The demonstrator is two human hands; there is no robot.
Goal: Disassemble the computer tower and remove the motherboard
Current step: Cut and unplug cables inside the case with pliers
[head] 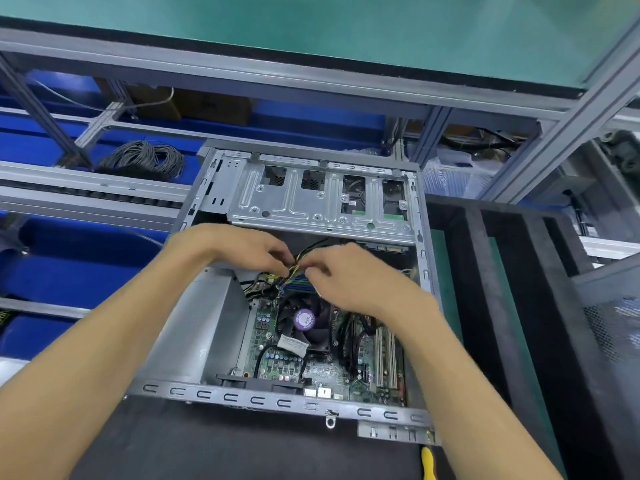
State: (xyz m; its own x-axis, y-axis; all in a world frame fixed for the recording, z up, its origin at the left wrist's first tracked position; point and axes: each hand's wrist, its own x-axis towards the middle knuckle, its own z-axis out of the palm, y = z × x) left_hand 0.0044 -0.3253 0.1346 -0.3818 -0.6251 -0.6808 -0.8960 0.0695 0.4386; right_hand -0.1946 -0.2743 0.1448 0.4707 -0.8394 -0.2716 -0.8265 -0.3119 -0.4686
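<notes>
Computer tower (207, 327) lies on its side on a dark bench (242, 445), side panel off, open face up; silver drive cage (322, 199) spans the far part of the case, steel power-supply box (204, 320) fills the left side.

Motherboard (322, 372) sits in the near right part of the case floor, still inside; black fan (304, 320) with a purple hub label rests on it near centre; pale expansion slots (386, 355) run along its right side; a white sticker lies just near of the fan.

Both hands meet over the middle of the case, above the far edge of the board, on a bundle of yellow and black wires (300, 261); left hand (242, 247) comes in from the left, fingers curled down, tips pinching the bundle; right hand (349, 271) comes in from the right, fingers curled, thumb and forefinger closed on the same wires, just beside the left fingertips; cannot tell which plug the wires end in, the hands cover it.

A yellow tool handle (427, 462) lies on the bench near the right corner of the case; a coil of grey cable (142, 159) rests on the blue shelf (86, 265) far left; aluminium frame rails (277, 77) cross above.
</notes>
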